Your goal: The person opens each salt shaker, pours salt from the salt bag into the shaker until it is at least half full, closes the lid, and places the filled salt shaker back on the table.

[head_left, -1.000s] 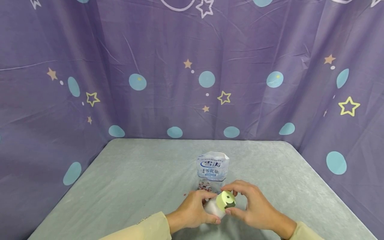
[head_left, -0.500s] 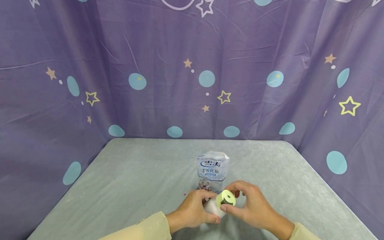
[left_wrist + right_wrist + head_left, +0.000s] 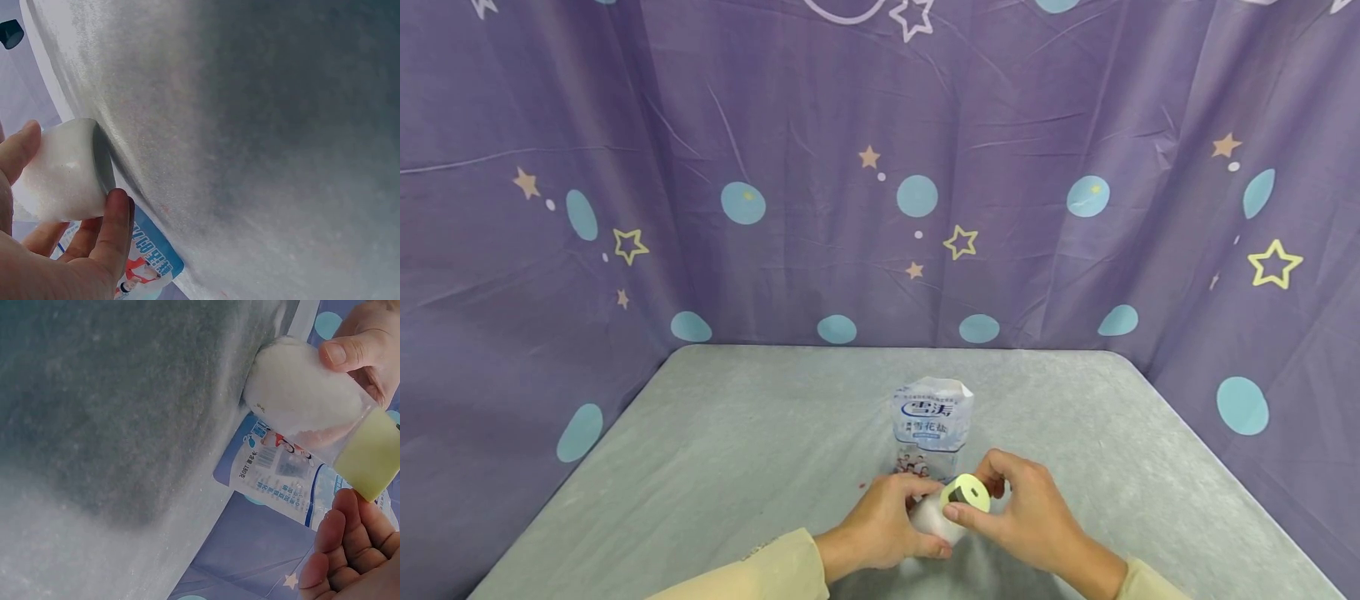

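Note:
A clear jar (image 3: 929, 518) filled with white grains, topped by a pale yellow-green lid (image 3: 976, 490), leans to the right near the table's front edge. My left hand (image 3: 876, 523) grips its body between thumb and fingers; the left wrist view shows the jar's base (image 3: 105, 153). With thumb and fingertips, my right hand (image 3: 1036, 512) pinches the lid, which sits on the jar. A dark patch shows on the lid beside my right thumb. Just behind the hands stands a blue-and-white printed bag of salt (image 3: 931, 421), its lower part hidden by them.
The table (image 3: 760, 417) has a pale grey-green cover. Purple curtains (image 3: 805, 100) with stars and dots hang at the back and both sides. A tiny red speck (image 3: 862, 486) lies left of the bag. The left wrist view shows a small dark object (image 3: 10, 34), kind unclear.
My right thumb has moved left around the lid. The lid's dark patch has turned from its lower side to its left side, clockwise in view. My left hand and the bag stay put.

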Tool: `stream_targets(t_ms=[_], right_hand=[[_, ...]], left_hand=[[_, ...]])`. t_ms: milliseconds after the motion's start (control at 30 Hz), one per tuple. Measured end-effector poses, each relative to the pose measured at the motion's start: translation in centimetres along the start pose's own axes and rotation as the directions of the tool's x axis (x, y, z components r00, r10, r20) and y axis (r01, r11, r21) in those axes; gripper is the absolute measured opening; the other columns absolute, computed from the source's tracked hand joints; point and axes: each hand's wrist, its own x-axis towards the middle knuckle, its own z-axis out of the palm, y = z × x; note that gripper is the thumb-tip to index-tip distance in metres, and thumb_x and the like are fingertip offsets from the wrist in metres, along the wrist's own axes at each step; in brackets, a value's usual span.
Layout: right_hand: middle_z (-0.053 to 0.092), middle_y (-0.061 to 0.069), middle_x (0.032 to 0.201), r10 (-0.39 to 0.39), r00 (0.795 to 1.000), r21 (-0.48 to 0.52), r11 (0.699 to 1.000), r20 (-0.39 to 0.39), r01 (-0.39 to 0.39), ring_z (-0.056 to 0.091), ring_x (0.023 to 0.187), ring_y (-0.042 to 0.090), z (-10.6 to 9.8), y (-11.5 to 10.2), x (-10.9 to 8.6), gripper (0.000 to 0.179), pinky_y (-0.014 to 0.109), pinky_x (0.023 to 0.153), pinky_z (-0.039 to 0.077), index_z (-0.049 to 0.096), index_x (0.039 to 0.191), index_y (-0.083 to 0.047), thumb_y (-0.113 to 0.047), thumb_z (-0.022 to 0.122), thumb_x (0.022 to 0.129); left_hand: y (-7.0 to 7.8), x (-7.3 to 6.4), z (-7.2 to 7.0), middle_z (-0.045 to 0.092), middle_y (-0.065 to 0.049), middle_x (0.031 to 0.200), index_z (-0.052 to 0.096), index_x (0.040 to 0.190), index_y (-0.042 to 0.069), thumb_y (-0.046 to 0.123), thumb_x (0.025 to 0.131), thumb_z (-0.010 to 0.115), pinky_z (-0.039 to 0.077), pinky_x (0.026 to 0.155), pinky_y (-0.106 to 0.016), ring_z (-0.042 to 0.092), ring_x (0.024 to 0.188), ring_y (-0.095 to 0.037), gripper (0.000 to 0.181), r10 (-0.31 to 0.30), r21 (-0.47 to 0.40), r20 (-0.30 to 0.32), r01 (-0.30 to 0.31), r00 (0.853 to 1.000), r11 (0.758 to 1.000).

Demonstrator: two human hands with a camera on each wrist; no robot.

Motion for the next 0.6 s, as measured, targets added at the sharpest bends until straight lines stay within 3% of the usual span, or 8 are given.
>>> stream_targets(t_ms=[233,433,600], right_hand=[[0.055,-0.02,0.074,-0.02,1.0,0.006,1.0,0.013,0.02,0.051,0.068,0.004,0.0,0.2,0.0,0.037,0.022,0.06,0.042,0.059,0.083,-0.033,-0.05,0.09,0.074],[0.065,-0.019,0.1,-0.157,0.986,0.045,0.987,0.058,0.154,0.057,0.082,0.006,-0.7,0.6,0.2,0.055,0.027,0.07,0.045,0.066,0.118,-0.03,-0.038,0.094,0.072],[0.068,-0.01,0.114,-0.263,0.958,0.12,0.961,0.113,0.249,0.059,0.091,0.009,-1.3,0.7,0.6,0.062,0.03,0.076,0.048,0.065,0.128,-0.026,-0.019,0.094,0.073]], left_hand=[[0.0,0.0,0.0,0.068,0.016,0.094,0.079,0.111,0.025,0.02,0.065,0.099,0.049,0.067,-0.022,0.06,0.076,-0.005,0.051,0.003,0.001,0.0,-0.003,1.0,1.0],[-0.1,0.1,-0.1,0.068,0.016,0.094,0.079,0.111,0.025,0.021,0.065,0.1,0.049,0.068,-0.022,0.06,0.076,-0.005,0.051,0.011,0.012,-0.003,-0.011,1.0,1.0],[-0.2,0.2,-0.1,0.067,0.018,0.094,0.079,0.11,0.026,0.022,0.065,0.099,0.049,0.068,-0.022,0.06,0.076,-0.005,0.05,0.006,0.017,0.002,-0.006,1.0,1.0]])
